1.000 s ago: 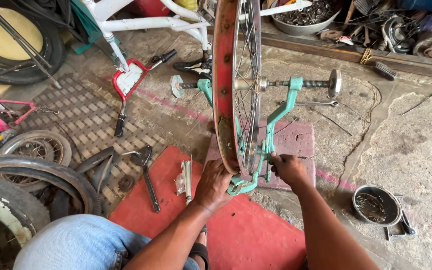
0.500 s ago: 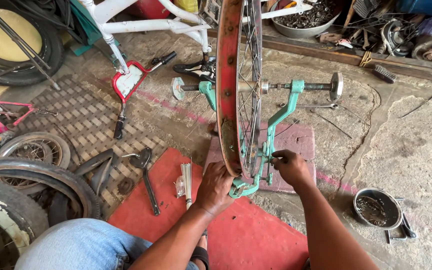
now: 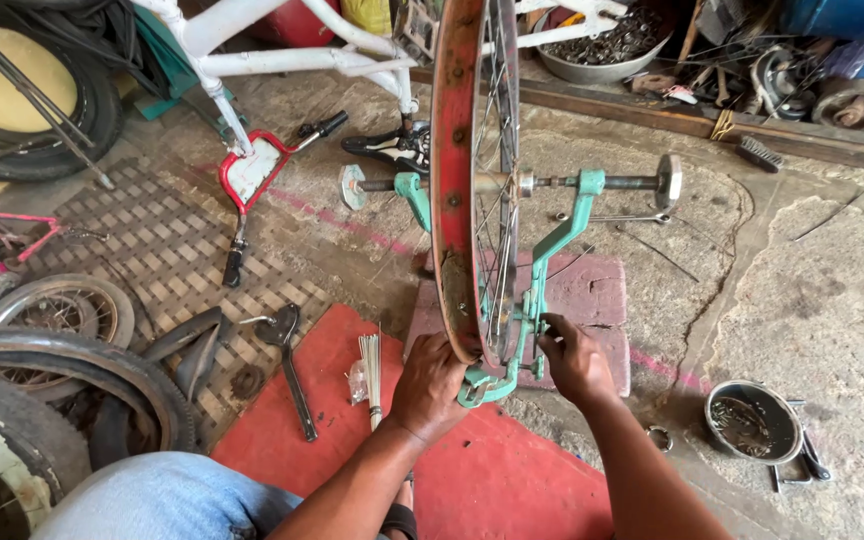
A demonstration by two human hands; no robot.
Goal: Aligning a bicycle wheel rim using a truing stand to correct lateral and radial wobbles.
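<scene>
Red-rimmed spoked bicycle wheel (image 3: 457,180) upright at frame centre, axle clamped in the mint-green metal truing stand (image 3: 542,270), so rim free to spin and be checked. Stand base on a faded pink slab (image 3: 602,300) on the concrete floor (image 3: 822,300). Left hand (image 3: 430,385) at lower centre, palm against the rim's bottom edge, fingers curled closed around it, likely steadying the wheel. Right hand (image 3: 574,358) just right of it, forearm angled in from lower right, fingertips pinched shut on something small at the spokes near the stand's lower arm; what exactly, cannot tell. Bundle of loose steel spokes (image 3: 371,365) on the red mat (image 3: 512,480) just left of the left hand, within reach. Dark pliers-like tool (image 3: 290,365) further left. Small round metal bowl of parts (image 3: 752,420) at lower right. White bicycle frame (image 3: 282,60) at top.
</scene>
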